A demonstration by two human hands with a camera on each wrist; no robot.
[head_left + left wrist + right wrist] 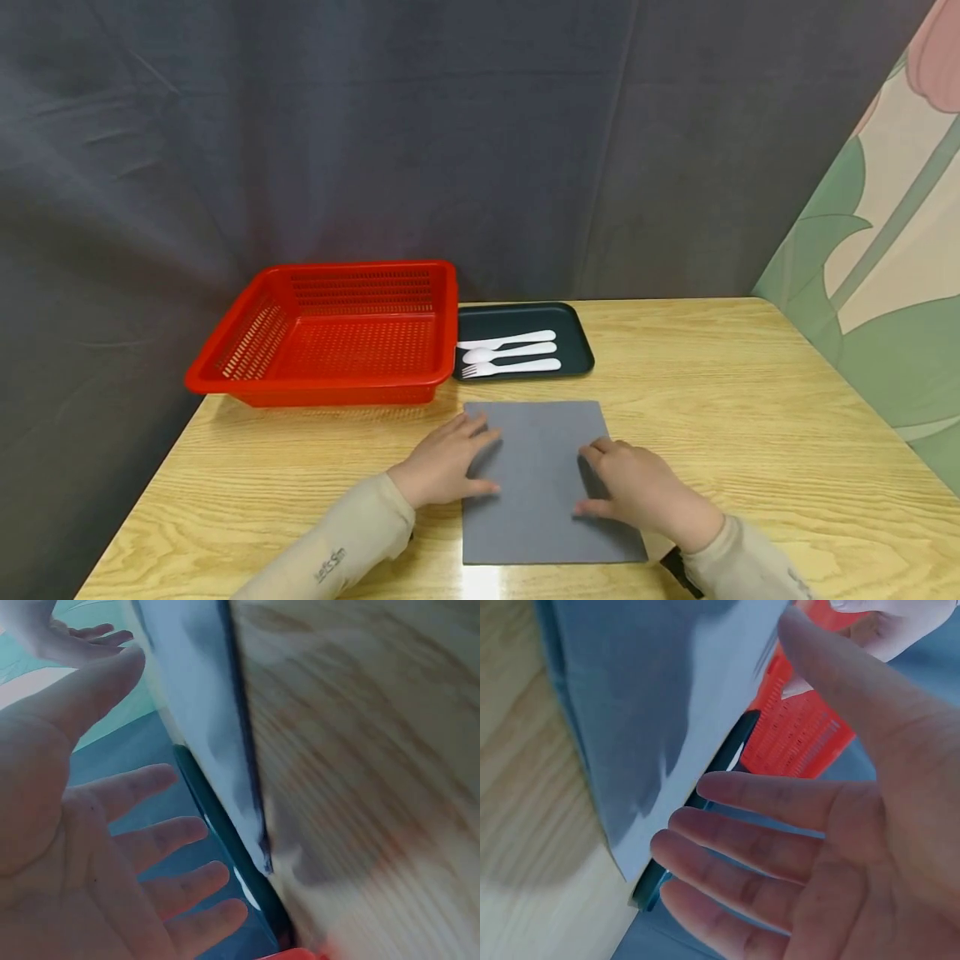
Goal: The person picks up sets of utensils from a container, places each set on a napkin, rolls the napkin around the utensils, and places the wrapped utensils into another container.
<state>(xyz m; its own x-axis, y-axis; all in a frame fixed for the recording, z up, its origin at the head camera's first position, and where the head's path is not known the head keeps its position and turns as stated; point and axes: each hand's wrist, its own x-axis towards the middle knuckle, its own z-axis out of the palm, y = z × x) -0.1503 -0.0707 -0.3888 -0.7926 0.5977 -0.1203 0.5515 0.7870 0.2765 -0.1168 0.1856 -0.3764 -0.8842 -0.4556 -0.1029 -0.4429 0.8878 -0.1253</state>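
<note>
Fingers of the left hand are spread and almost straight, with the thumb set apart from them, and they hold nothing. On the other side, the right hand is also relaxed, its fingers extended and lightly bent, and its palm too has nothing in it. Between the two hands there is a grey square sheet, which lies flat on the wooden table; each hand is above one side edge of it, and their shadows fall on its surface. Whether some fingertip touches the sheet, I cannot tell with certainty. Behind the sheet, near its far edge, is a dark green tray, and on it lie three white pieces side by side: a knife at the back, a spoon in the middle and a fork nearest to the person. To the left of the tray stands a red basket with perforated walls, whose right side covers the tray's left end in the head view. At the back hangs a dark grey cloth, and at the right a flower-patterned cloth.
</note>
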